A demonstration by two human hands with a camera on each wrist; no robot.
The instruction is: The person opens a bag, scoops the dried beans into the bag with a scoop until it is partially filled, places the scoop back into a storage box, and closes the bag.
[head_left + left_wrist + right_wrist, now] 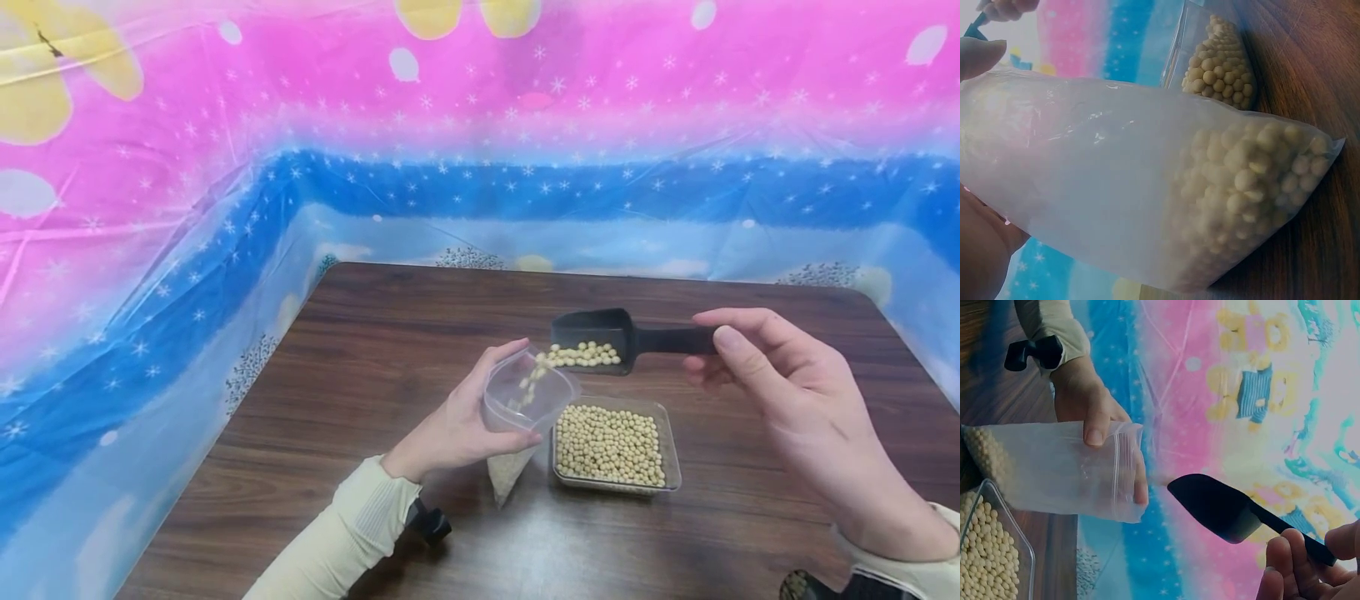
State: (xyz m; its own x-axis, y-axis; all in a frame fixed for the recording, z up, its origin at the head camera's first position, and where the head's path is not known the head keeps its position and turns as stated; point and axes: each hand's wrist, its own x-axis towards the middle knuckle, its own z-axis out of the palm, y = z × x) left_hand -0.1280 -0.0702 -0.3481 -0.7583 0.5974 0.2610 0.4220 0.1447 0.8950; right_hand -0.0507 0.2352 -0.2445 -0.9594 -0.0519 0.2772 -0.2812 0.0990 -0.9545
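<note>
My left hand (457, 421) grips a translucent zip bag (1097, 162) round its mouth, which gapes open. Soybeans (1241, 175) fill the bag's lower end, and its bottom corner appears to rest on the table. With thumb and fingers, my right hand (810, 400) pinches the handle of a black scoop (592, 329). The scoop is level with the bag's mouth and just to its right. Soybeans lie in it, and some spill from its left edge into the bag. In the right wrist view the scoop (1216, 506) shows its dark underside.
A clear plastic tray (671, 442) of soybeans (607, 446) stands on the brown wooden table (420, 333), right of the bag. Behind and to the left hangs a pink and blue patterned cloth (465, 183). Black straps (1035, 353) sit at the wrists.
</note>
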